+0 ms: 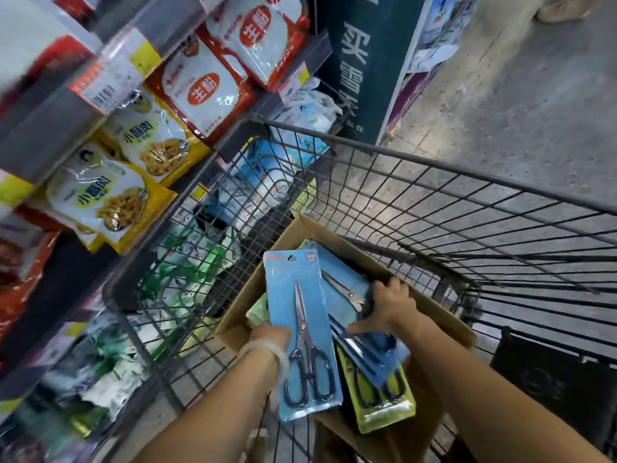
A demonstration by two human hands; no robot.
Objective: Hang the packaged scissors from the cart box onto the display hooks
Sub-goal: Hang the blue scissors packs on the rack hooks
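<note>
A cardboard box [434, 310] sits in a wire shopping cart [417, 182]. My left hand [270, 335] holds a blue carded pack of black-handled scissors [300, 329] upright over the box, its fingers hidden behind the card. My right hand [387, 304] grips a second blue scissors pack [347, 289] lying in the box, thumb spread on its face. Under it lies a yellow-green scissors pack [387, 406] and more packs. No display hooks are in view.
Shelves on the left carry bagged food: yellow packs [110, 198] and red-and-white packs [203, 85], with price tags [110, 78] on the shelf edge. A dark sign board [364, 61] stands beyond the cart. Grey floor [517, 105] lies to the right.
</note>
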